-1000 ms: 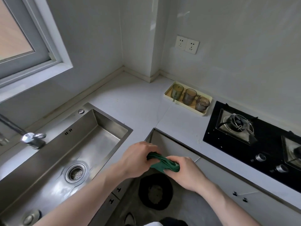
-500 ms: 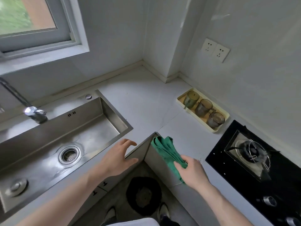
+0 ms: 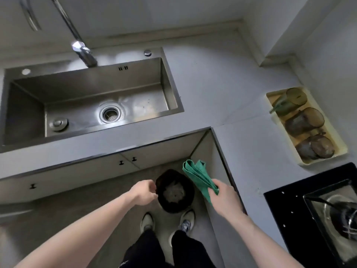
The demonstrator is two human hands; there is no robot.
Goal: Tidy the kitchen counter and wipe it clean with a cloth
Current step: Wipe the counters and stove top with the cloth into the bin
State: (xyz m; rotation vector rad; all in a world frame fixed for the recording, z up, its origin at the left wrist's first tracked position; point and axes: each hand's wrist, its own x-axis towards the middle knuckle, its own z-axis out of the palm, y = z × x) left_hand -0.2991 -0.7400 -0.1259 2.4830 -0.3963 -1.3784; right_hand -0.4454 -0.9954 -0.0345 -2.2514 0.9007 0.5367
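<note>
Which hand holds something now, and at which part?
The right hand grips the folded green cloth at its lower end. The left hand holds nothing.

Ahead of me a steel sink (image 3: 90, 89) is sunk into the worktop, its tap (image 3: 85, 54) arching over the basin and a round drain (image 3: 111, 113) in its floor. At my right, a yellow tray (image 3: 320, 161) carries three tinted cups (image 3: 304, 121) near the black hob (image 3: 286, 207). A dark bin (image 3: 174, 191) stands by my shoes (image 3: 147, 221).
</note>
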